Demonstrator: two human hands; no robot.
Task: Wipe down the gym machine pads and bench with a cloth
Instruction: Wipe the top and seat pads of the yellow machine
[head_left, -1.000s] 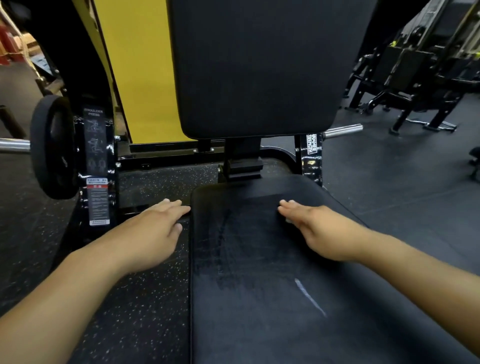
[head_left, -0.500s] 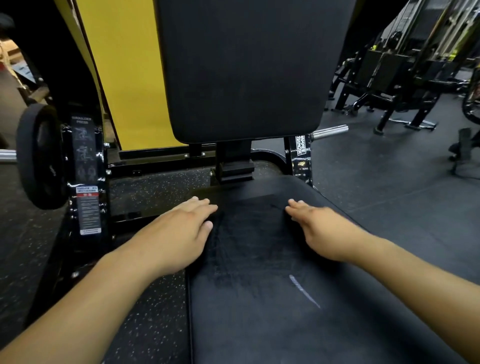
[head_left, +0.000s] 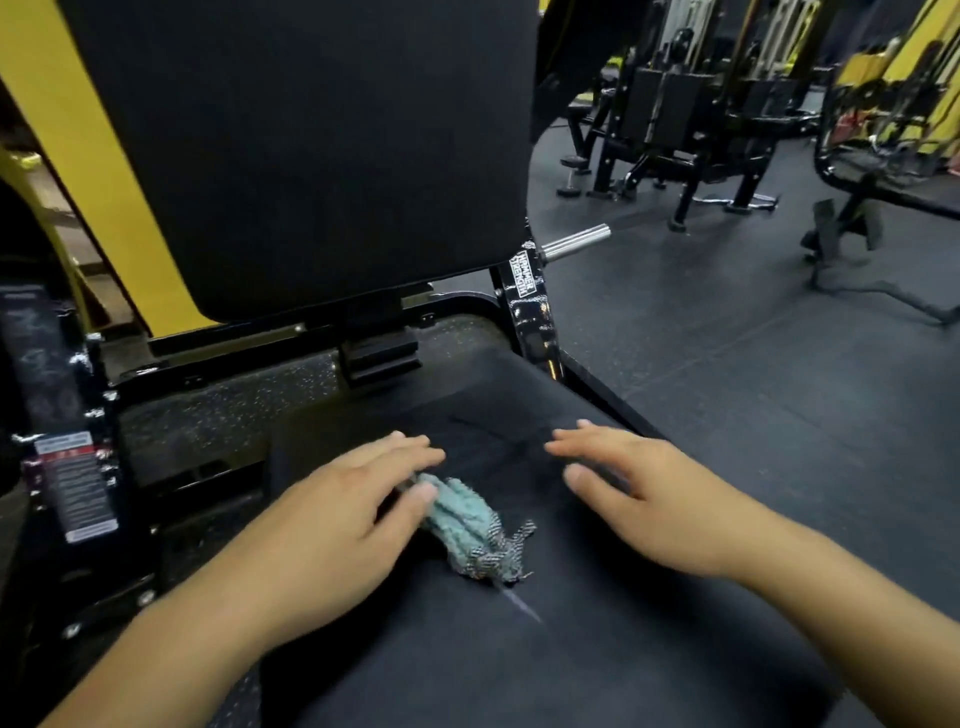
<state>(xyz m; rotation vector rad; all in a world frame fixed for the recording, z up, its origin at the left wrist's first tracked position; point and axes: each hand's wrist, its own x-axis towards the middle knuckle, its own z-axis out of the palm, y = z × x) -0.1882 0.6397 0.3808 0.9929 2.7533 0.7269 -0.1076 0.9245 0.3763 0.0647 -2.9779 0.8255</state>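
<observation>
The black seat pad (head_left: 519, 649) fills the lower middle, with a thin pale scratch near its centre. Behind it rises the black back pad (head_left: 311, 145). A bunched teal cloth (head_left: 467, 530) with a dark patterned end lies on the seat. My left hand (head_left: 337, 514) rests over the cloth's left part, fingers straight and thumb against the fabric. My right hand (head_left: 639, 493) is spread flat, palm down, over the seat's right side, apart from the cloth.
A black frame post (head_left: 527, 291) with a chrome peg (head_left: 574, 241) stands right of the back pad. A yellow panel (head_left: 67, 130) and a warning sticker (head_left: 78, 483) are at left. Other machines (head_left: 675, 114) stand on the dark rubber floor at back right.
My left hand has moved right from the seat's left edge onto the pad, and the teal cloth now shows under it. My right hand has stayed on the seat's right side.
</observation>
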